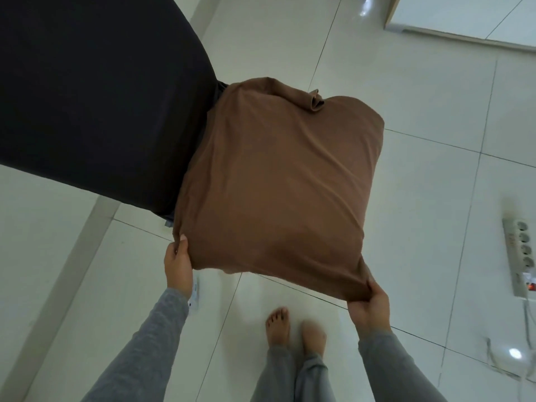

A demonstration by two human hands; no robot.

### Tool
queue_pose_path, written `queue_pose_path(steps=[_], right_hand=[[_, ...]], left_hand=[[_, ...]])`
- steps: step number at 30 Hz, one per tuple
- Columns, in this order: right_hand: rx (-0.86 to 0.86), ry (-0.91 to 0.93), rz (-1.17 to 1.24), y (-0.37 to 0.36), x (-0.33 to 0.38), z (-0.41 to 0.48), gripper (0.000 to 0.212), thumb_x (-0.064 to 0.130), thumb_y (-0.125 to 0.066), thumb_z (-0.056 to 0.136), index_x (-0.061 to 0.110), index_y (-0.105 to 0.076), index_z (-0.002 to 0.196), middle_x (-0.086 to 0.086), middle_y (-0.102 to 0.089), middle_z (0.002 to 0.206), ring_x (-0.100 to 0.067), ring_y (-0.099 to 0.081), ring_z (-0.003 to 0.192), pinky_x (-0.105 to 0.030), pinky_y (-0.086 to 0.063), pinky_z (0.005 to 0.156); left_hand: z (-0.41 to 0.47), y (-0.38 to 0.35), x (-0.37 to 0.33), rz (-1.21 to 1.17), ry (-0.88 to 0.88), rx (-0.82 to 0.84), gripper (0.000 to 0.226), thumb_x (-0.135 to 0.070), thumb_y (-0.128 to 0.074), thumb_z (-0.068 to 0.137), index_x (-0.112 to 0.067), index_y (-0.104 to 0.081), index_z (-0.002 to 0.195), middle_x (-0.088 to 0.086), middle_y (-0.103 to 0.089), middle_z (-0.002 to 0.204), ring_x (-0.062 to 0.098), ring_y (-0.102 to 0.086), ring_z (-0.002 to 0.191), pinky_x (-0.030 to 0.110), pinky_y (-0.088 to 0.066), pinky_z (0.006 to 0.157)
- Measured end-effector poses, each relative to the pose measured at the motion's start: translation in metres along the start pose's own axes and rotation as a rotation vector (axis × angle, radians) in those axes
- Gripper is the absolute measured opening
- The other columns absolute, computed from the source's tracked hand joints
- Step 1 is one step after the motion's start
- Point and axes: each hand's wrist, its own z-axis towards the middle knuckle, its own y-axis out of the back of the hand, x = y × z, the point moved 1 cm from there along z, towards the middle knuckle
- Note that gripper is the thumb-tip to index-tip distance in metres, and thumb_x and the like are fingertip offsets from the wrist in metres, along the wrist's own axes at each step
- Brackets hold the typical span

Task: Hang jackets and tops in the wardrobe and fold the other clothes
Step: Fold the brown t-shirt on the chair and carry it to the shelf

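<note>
A brown stretchy garment point(275, 184) is spread out in the air above the floor, held by two near corners. My left hand point(177, 262) pinches its near left corner. My right hand point(369, 307) grips its near right corner, bunching the cloth. The far edge of the garment curls over near the top, with a small folded tab sticking up. A large black cloth point(95, 91) fills the upper left and passes under the brown garment's left side.
White glossy floor tiles point(420, 91) lie below. A white power strip point(520, 256) with cables sits on the floor at the right. My bare feet point(293, 329) stand just beneath the garment. A pale furniture edge point(464, 15) shows at top right.
</note>
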Motion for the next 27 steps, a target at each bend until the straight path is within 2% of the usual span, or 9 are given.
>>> queue_pose_path(steps=[2, 3, 5, 8, 10, 16, 21, 24, 27], right_hand=[[-0.175, 0.076, 0.012, -0.004, 0.006, -0.003, 0.045, 0.01, -0.053, 0.086, 0.006, -0.048, 0.131, -0.007, -0.055, 0.132, -0.022, -0.055, 0.119, -0.03, -0.045, 0.097], [-0.25, 0.12, 0.01, -0.007, 0.01, -0.004, 0.046, 0.01, -0.053, 0.088, 0.009, -0.044, 0.134, -0.007, -0.054, 0.131, -0.021, -0.055, 0.117, -0.03, -0.047, 0.091], [-0.347, 0.234, -0.011, -0.016, 0.017, -0.01, 0.05, 0.009, -0.057, 0.089, 0.016, -0.041, 0.136, -0.007, -0.054, 0.13, -0.021, -0.056, 0.114, -0.033, -0.05, 0.088], [-0.487, 0.349, -0.114, -0.024, 0.03, -0.021, 0.052, 0.01, -0.06, 0.088, 0.016, -0.036, 0.134, -0.005, -0.05, 0.126, -0.019, -0.056, 0.108, -0.039, -0.05, 0.095], [-0.559, 0.369, -0.208, -0.022, 0.038, -0.026, 0.051, 0.013, -0.061, 0.086, 0.018, -0.036, 0.131, -0.003, -0.049, 0.119, -0.02, -0.056, 0.104, -0.038, -0.05, 0.095], [-0.681, 0.321, -0.359, -0.03, 0.067, -0.039, 0.047, 0.012, -0.052, 0.085, 0.017, -0.038, 0.13, -0.013, -0.054, 0.126, -0.03, -0.059, 0.105, -0.04, -0.052, 0.09], [-0.702, 0.3, -0.38, -0.049, 0.082, -0.032, 0.047, 0.012, -0.049, 0.081, 0.011, -0.038, 0.126, -0.016, -0.055, 0.123, -0.03, -0.06, 0.096, -0.04, -0.052, 0.086], [-0.706, 0.265, -0.386, -0.061, 0.095, -0.014, 0.054, 0.018, -0.051, 0.072, 0.011, -0.038, 0.124, -0.016, -0.058, 0.119, -0.028, -0.061, 0.09, -0.038, -0.052, 0.08], [-0.695, 0.239, -0.389, -0.078, 0.113, 0.006, 0.057, 0.016, -0.055, 0.07, 0.008, -0.037, 0.124, -0.016, -0.061, 0.114, -0.028, -0.063, 0.09, -0.038, -0.053, 0.08]], left_hand=[[-0.001, 0.0, -0.011, 0.024, -0.001, -0.015, 0.037, -0.04, -0.036, 0.1, -0.009, -0.051, 0.114, 0.015, -0.056, 0.124, 0.032, -0.056, 0.105, 0.042, -0.048, 0.093], [-0.002, 0.0, -0.018, 0.041, -0.012, -0.023, 0.035, -0.038, -0.033, 0.101, -0.009, -0.051, 0.112, 0.014, -0.056, 0.123, 0.03, -0.055, 0.102, 0.039, -0.048, 0.091], [-0.001, 0.001, -0.031, 0.103, -0.045, -0.039, 0.036, -0.034, -0.028, 0.103, -0.009, -0.051, 0.114, 0.01, -0.055, 0.119, 0.025, -0.053, 0.098, 0.034, -0.044, 0.089], [0.002, 0.008, -0.044, 0.223, -0.097, -0.052, 0.04, -0.032, -0.027, 0.104, -0.004, -0.053, 0.116, 0.011, -0.056, 0.112, 0.025, -0.052, 0.096, 0.037, -0.043, 0.09], [0.001, 0.012, -0.05, 0.352, -0.149, -0.05, 0.04, -0.03, -0.028, 0.103, -0.001, -0.056, 0.108, 0.012, -0.057, 0.1, 0.027, -0.053, 0.091, 0.036, -0.043, 0.084], [0.002, 0.015, -0.086, 0.625, -0.292, -0.062, 0.039, -0.031, -0.031, 0.102, -0.004, -0.055, 0.088, 0.014, -0.058, 0.079, 0.03, -0.055, 0.076, 0.036, -0.043, 0.073], [0.019, -0.014, -0.12, 0.531, -0.183, -0.07, 0.038, -0.019, -0.032, 0.102, 0.007, -0.058, 0.094, 0.019, -0.056, 0.091, 0.029, -0.05, 0.084, 0.033, -0.035, 0.076], [0.047, -0.04, -0.134, 0.511, -0.068, -0.064, 0.041, -0.018, -0.034, 0.101, 0.014, -0.06, 0.104, 0.029, -0.06, 0.11, 0.04, -0.055, 0.102, 0.039, -0.04, 0.089], [0.071, -0.072, -0.151, 0.445, 0.039, -0.084, 0.04, -0.018, -0.039, 0.099, 0.013, -0.053, 0.12, 0.025, -0.055, 0.124, 0.04, -0.052, 0.114, 0.041, -0.042, 0.097]])
